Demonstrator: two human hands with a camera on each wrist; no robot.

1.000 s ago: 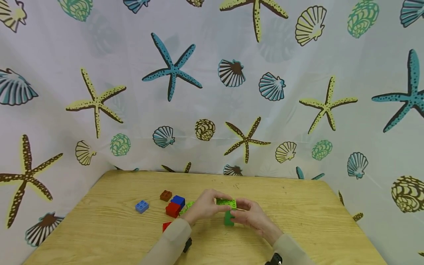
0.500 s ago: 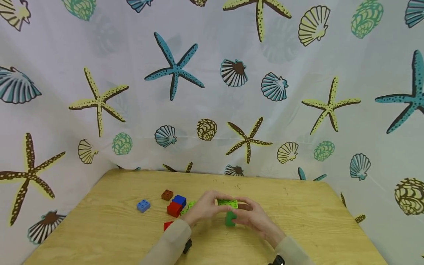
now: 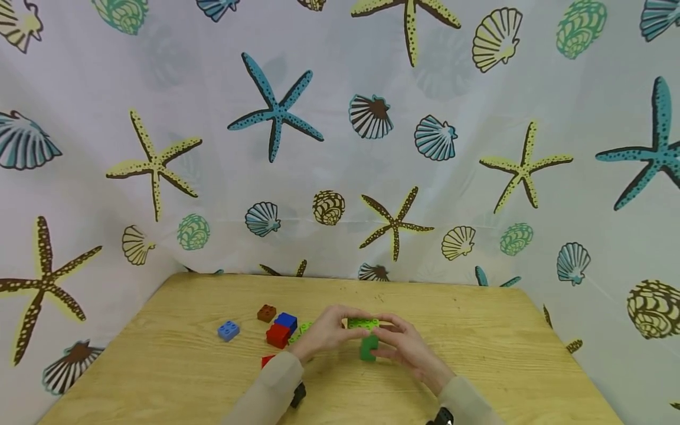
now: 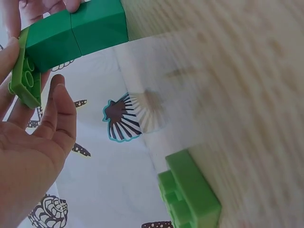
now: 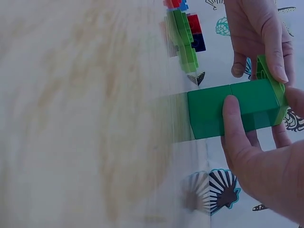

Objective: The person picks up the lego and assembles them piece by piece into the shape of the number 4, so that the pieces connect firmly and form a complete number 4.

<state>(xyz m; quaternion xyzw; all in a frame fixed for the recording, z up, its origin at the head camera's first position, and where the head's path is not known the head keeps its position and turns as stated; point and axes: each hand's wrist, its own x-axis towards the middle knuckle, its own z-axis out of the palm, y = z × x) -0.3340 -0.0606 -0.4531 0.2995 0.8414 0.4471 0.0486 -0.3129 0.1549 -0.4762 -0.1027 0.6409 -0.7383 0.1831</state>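
Note:
A stack of two dark green toy building bricks (image 3: 368, 349) stands upright on the table. A thin lime-green toy plate (image 3: 363, 324) lies across its top and overhangs to the left. The left hand (image 3: 324, 335) pinches the overhanging end of this plate between thumb and fingers. In the left wrist view the plate's hollow underside (image 4: 29, 78) shows beside those fingers. The right hand (image 3: 409, 351) grips the stack from the right. In the right wrist view its thumb (image 5: 232, 114) lies along the dark green bricks (image 5: 206, 109), near their seam, with fingers behind.
Left of the hands sit red (image 3: 278, 336), blue (image 3: 286, 321) and brown (image 3: 267, 313) bricks, plus a lighter blue brick (image 3: 228, 330). Lime-green bricks (image 3: 304, 328) and another red brick (image 3: 267, 360) are partly hidden by the left arm. A shell-patterned curtain (image 3: 340, 177) borders the wooden table (image 3: 504, 354).
The right hand's fingers shift slightly on the stack, its thumb lower than before. The left hand keeps its hold on the plate, and the stack stays in place.

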